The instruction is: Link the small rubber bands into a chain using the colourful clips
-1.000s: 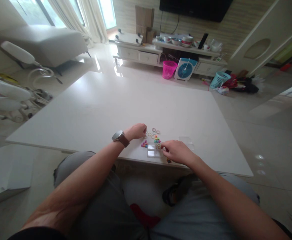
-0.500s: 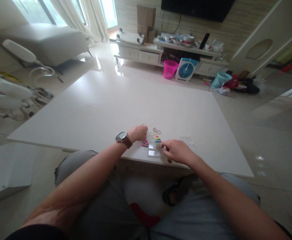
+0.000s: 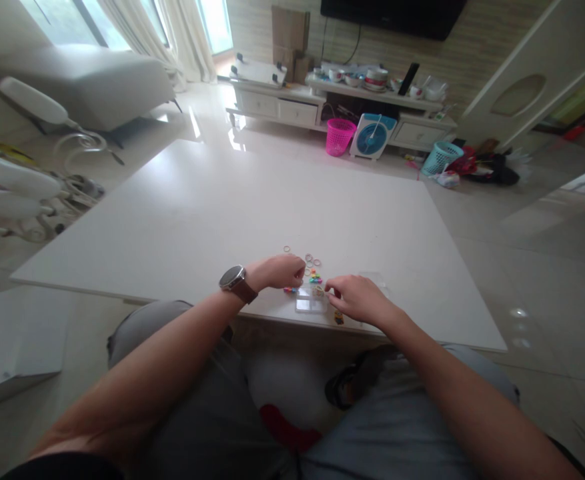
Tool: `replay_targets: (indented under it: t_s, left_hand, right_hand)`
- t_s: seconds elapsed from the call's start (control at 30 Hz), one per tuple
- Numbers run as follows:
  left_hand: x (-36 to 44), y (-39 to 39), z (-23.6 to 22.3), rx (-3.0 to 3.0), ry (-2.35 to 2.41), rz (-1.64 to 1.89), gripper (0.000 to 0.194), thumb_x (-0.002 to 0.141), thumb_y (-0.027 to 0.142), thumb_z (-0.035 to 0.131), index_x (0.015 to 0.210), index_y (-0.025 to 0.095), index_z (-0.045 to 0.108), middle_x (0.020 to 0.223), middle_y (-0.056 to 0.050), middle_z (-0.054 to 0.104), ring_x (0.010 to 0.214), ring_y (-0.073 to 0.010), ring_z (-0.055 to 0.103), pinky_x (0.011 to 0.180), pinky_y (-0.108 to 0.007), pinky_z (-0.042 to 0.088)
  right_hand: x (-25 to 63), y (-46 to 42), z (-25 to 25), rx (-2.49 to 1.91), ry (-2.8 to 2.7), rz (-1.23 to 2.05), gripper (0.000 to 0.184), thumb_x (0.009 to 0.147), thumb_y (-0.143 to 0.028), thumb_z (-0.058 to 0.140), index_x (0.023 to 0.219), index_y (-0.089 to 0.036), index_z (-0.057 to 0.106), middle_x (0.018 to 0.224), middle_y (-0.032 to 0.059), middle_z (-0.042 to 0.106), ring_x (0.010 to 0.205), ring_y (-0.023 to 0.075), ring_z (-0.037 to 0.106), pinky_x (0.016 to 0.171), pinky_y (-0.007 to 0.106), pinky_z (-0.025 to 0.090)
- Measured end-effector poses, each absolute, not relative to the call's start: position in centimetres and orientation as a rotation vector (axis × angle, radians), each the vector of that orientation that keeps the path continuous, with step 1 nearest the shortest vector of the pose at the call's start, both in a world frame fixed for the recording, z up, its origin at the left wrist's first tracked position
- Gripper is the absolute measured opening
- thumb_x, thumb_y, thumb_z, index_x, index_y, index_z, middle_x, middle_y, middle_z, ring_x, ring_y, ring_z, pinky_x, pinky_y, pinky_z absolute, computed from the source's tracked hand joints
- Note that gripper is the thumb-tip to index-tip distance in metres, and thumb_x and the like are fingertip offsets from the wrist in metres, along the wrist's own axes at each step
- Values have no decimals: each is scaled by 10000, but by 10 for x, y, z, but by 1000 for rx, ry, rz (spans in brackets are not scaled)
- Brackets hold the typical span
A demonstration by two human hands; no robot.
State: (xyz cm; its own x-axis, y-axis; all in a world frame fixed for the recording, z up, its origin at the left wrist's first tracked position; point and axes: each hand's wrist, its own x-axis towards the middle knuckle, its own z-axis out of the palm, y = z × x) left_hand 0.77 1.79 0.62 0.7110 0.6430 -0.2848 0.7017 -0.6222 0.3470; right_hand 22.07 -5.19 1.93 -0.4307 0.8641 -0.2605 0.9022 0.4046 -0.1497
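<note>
My left hand (image 3: pixel 286 271), with a watch (image 3: pixel 233 277) on its wrist, is over the table just above a clear compartment box (image 3: pixel 311 305). Its fingers are curled together, and whatever they pinch is hidden. At the box's right edge, my right hand (image 3: pixel 355 297) grips the side with bent fingers. A few thin rings (image 3: pixel 319 291) lie in the box's far right compartment. Beyond it are loose rings (image 3: pixel 309 258) and small bright coloured pieces (image 3: pixel 315 277). More small pieces (image 3: pixel 289 290) show under my left hand, partly covered. Dark and yellow pieces (image 3: pixel 339 318) sit by my right hand.
A clear flat lid (image 3: pixel 373 279) lies beyond my right hand on the white table (image 3: pixel 252 200). The table's front edge runs close to my knees. Farther off stand a pink basket (image 3: pixel 341 137), a blue fan (image 3: pixel 373 135) and a low cabinet (image 3: pixel 297 112).
My left hand has moved right, from the loose rings toward the box. A single ring it partly covered now shows fully. My right hand stays at the box's edge.
</note>
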Motion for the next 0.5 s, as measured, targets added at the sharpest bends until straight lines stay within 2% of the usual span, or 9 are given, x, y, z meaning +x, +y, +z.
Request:
replay_targets:
  t_s: [0.27,0.5]
  left_hand:
    - [15,-15,-6,2602,897,-162,103,739,192,574,766,185,673,793,-54,683,673,-167,594,590,-259,402]
    - [17,-21,-11,2627,841,-43,136,739,121,562,766,194,674,774,-39,676,663,-155,601,579,-252,390]
  right_hand:
    - [217,-51,19,1601,2510,-421,208,891,-324,497,960,-274,687,892,20,730,749,175,635,613,259,325]
    - [217,-50,16,1588,2543,-407,172,881,-316,520,887,-253,679,855,19,720,725,169,619,602,260,316]
